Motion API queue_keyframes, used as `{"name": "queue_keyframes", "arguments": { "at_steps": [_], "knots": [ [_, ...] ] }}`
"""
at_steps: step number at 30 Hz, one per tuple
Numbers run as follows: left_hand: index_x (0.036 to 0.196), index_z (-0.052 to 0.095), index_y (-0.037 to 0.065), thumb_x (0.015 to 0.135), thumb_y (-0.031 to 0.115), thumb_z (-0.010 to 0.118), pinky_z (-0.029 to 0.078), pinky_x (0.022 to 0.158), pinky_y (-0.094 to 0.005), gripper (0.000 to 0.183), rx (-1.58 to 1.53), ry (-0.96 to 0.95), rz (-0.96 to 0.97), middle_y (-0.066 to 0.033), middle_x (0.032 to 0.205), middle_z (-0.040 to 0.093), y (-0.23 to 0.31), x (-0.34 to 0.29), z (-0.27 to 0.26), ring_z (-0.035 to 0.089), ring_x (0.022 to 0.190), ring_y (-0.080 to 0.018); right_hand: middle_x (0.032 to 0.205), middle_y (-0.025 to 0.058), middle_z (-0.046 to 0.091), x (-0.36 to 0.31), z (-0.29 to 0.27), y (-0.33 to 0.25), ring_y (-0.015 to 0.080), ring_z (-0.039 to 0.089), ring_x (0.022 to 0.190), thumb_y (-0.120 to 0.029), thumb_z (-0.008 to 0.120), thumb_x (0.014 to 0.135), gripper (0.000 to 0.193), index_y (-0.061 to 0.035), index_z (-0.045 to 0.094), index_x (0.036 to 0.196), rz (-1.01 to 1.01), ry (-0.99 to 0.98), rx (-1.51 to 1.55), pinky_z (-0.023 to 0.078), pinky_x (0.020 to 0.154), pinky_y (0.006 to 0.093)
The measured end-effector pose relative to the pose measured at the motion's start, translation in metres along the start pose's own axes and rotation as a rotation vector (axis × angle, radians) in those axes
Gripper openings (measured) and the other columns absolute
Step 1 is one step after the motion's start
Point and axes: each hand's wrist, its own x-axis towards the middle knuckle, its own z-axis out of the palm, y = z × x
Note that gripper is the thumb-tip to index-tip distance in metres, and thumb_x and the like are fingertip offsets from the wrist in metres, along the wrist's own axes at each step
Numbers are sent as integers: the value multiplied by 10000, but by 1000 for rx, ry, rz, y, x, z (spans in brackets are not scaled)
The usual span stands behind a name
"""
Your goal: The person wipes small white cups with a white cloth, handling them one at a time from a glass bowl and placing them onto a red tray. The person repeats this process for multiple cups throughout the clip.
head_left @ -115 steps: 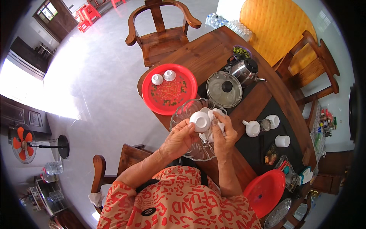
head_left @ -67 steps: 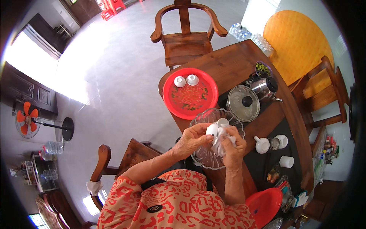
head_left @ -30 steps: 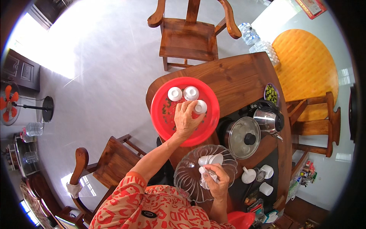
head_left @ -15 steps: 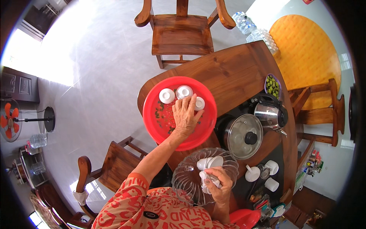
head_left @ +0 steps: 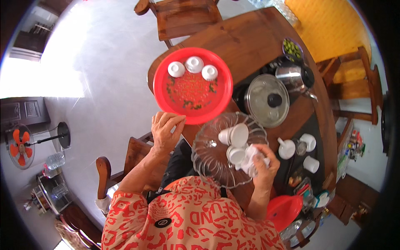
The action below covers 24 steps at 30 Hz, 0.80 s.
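Observation:
My left hand hovers just off the near left rim of the red basin, its fingers loosely apart and nothing in them. Inside that basin, three small white cups rest upside down along the far side, above a printed floor. My right hand grips a crumpled white cloth at the right side of the clear glass bowl. Several white cups lie tipped and partly stacked in the glass bowl. The cloth covers part of the nearest cup, so whether they touch is unclear.
A lidded pot and a steel kettle stand right of the basin on the wooden table. Beyond them is a bowl of green fruit. White teaware sits at right; a red container is near my right forearm.
My left hand has come away from the cups in the basin, back toward me. The right hand with the cloth has moved right. The whole view has shifted.

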Motion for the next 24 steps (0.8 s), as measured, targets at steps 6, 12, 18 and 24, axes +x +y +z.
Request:
{"name": "queue_keyframes", "arguments": {
  "at_steps": [6,12,18,24],
  "knots": [
    [834,656,139,625,117,771,376,658,-346,240,-160,-281,237,17,816,577,67,-35,-26,522,768,-195,902,51,614,-25,-23,4,106,555,799,-121,656,808,273,49,622,1019,35,173,300,436,722,230],
    [854,651,114,716,132,702,398,687,-339,148,-121,-469,240,0,801,573,97,-48,-13,540,792,-204,900,70,625,-47,-30,8,106,576,786,-141,655,810,329,65,588,1057,15,226,312,455,714,224],
    [818,635,70,776,265,674,462,639,-404,204,-179,-603,-14,-83,795,599,113,-49,27,586,739,-285,895,61,626,-60,-32,8,94,573,773,-131,666,806,313,60,601,1046,16,218,310,452,693,216],
    [741,623,25,804,314,632,468,604,-438,296,-157,-683,-179,-143,702,626,117,-50,48,613,677,-339,856,16,623,-64,-35,18,55,546,734,-103,643,844,211,19,637,1016,-10,195,291,428,634,192]
  ]
}}
